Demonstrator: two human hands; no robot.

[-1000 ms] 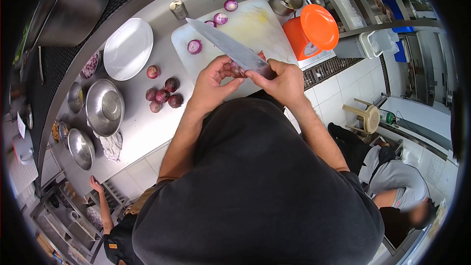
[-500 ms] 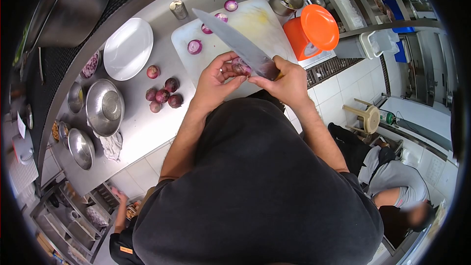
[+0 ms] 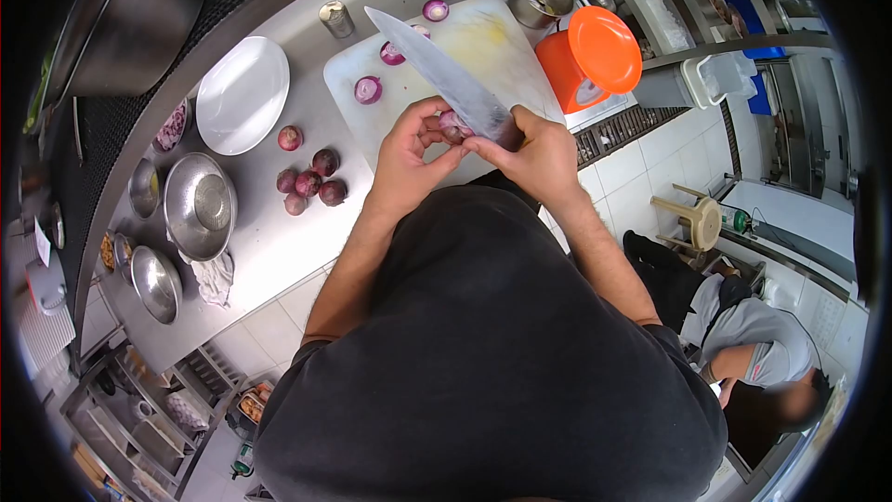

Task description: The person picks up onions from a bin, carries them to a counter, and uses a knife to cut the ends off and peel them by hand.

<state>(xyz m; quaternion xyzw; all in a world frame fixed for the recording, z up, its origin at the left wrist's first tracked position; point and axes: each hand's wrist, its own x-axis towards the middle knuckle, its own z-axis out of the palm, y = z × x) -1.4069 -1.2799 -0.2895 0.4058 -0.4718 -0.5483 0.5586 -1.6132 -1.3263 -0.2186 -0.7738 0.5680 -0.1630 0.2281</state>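
A partly peeled red onion (image 3: pixel 452 126) is held in the fingers of my left hand (image 3: pixel 414 151), above the near edge of the white cutting board (image 3: pixel 353 70). My right hand (image 3: pixel 539 154) grips a large chef's knife (image 3: pixel 446 74), its handle hidden in the palm and its blade slanting up to the far left. The right thumb touches the onion close to the blade's heel. Cut onion pieces lie on the board: one half (image 3: pixel 368 90) at the left, another piece (image 3: pixel 392 54) partly behind the blade, and one (image 3: pixel 436 10) at the far edge.
Several whole red onions (image 3: pixel 308 183) lie on the steel counter left of the board, near a white oval plate (image 3: pixel 243 95) and a steel colander (image 3: pixel 200 206). An orange container (image 3: pixel 585 60) and a steel pot (image 3: pixel 542 0) stand at the right. A co-worker (image 3: pixel 757 344) bends at lower right.
The right thumb has moved slightly left against the onion. A person's arm at lower left has left the view. The co-worker at right has shifted a little.
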